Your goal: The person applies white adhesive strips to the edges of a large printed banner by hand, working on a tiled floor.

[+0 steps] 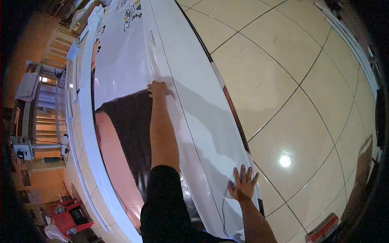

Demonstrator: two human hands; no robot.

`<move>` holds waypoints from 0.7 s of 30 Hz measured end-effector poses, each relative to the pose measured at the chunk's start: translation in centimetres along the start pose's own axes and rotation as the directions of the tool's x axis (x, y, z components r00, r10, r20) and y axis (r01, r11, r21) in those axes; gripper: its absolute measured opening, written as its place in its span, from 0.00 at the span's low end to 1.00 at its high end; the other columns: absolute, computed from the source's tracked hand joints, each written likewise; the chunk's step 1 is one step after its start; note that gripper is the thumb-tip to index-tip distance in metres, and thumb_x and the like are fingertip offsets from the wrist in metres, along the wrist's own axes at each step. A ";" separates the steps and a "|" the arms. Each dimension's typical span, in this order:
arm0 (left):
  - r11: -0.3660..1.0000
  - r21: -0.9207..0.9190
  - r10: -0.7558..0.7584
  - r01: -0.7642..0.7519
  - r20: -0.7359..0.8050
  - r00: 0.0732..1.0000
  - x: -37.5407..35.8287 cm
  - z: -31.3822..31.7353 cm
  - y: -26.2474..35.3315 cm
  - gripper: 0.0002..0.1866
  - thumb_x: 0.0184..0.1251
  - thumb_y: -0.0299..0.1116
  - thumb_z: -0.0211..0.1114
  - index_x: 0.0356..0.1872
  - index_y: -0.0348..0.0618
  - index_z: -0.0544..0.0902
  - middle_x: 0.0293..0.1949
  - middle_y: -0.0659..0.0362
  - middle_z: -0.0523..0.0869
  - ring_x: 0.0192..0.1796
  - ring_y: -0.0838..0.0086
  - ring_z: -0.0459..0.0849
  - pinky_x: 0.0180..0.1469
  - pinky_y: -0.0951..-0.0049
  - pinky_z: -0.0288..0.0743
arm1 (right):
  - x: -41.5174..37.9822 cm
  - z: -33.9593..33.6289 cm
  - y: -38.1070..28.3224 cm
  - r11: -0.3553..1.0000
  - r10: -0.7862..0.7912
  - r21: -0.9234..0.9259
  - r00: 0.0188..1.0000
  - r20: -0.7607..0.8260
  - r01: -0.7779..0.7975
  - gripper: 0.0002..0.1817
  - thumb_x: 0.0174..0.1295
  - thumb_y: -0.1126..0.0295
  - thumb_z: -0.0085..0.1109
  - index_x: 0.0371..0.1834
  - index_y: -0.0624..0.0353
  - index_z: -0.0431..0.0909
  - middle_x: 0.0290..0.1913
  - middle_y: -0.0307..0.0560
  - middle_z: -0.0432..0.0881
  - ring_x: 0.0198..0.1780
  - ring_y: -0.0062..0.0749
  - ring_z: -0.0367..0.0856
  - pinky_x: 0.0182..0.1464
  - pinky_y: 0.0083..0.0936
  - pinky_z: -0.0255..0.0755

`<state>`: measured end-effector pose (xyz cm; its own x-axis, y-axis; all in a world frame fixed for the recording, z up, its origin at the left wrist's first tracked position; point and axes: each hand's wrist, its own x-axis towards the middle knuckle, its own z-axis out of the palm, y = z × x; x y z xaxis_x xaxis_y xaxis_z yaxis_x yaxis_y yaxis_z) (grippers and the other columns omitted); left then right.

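Observation:
A long printed sheet [123, 65], with white, black and pink areas, lies along a long white surface [202, 109]. My left hand [158, 88] is at the sheet's folded-over edge, its fingers bent round that edge near the top of the black area. The edge strip curls up to the right of this hand. My right hand [243, 183] rests flat on the white surface near its right edge, fingers spread, holding nothing. A thin dark line runs lengthwise along the white surface between the two hands.
Tiled floor [279, 109] extends to the right of the white surface. A red and white object [323, 227] lies on it at the lower right. To the left stand a machine on a frame [24, 149] and a red chair-like object [67, 216]. Long pale tubes lie at the upper right.

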<state>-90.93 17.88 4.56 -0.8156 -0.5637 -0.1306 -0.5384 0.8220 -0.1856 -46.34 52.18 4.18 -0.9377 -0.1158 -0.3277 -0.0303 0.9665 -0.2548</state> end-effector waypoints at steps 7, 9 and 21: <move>0.926 -0.377 -0.075 0.030 -0.105 0.992 3.6 2.4 -1.2 0.19 0.45 0.39 0.72 0.38 0.39 0.81 0.40 0.49 0.86 0.40 0.60 0.87 0.47 0.63 0.80 | -0.3 0.2 -0.1 1.000 -0.006 0.010 1.000 0.002 0.006 0.40 0.59 0.46 0.53 0.74 0.41 0.52 0.76 0.49 0.46 0.76 0.56 0.41 0.70 0.69 0.26; 0.894 -0.443 -0.108 0.063 -0.075 0.991 2.6 1.6 -1.1 0.20 0.45 0.39 0.72 0.38 0.38 0.81 0.40 0.49 0.85 0.42 0.58 0.86 0.47 0.62 0.80 | -0.2 0.2 -0.1 1.000 0.004 0.017 0.999 0.040 -0.004 0.40 0.59 0.46 0.53 0.74 0.41 0.53 0.77 0.49 0.46 0.76 0.56 0.42 0.69 0.70 0.28; 0.866 -0.436 -0.239 0.245 0.069 0.969 8.4 4.5 -6.6 0.33 0.47 0.53 0.73 0.43 0.30 0.81 0.47 0.48 0.84 0.51 0.57 0.82 0.54 0.63 0.78 | -0.2 0.4 -0.1 1.000 -0.005 0.025 1.000 0.023 0.004 0.40 0.59 0.47 0.52 0.74 0.40 0.51 0.76 0.50 0.48 0.76 0.58 0.42 0.68 0.72 0.29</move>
<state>-93.28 7.34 0.35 -0.6465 -0.7481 -0.1496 -0.7585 0.6092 0.2315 -46.02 52.05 3.94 -0.9293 -0.1256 -0.3473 -0.0254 0.9600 -0.2790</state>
